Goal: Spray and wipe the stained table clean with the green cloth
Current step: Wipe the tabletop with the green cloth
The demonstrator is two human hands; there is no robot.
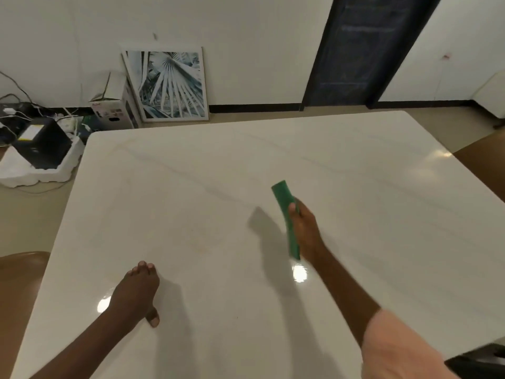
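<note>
A white marble-look table (355, 165) fills most of the view. A faint yellowish stain (200, 246) shows near its middle front. My right hand (304, 231) grips a folded green cloth (282, 196), held on edge above the table to the right of the stain. My left hand (135, 292) rests on the tabletop at the front left with fingers straight and thumb spread, holding nothing. No spray bottle is in view.
A brown chair (19, 291) stands at the table's left edge and another brown surface (483, 162) at the right. On the floor behind lie a framed palm picture (170, 84), a cardboard box (114, 105), a black device in white foam (43, 151) and cables.
</note>
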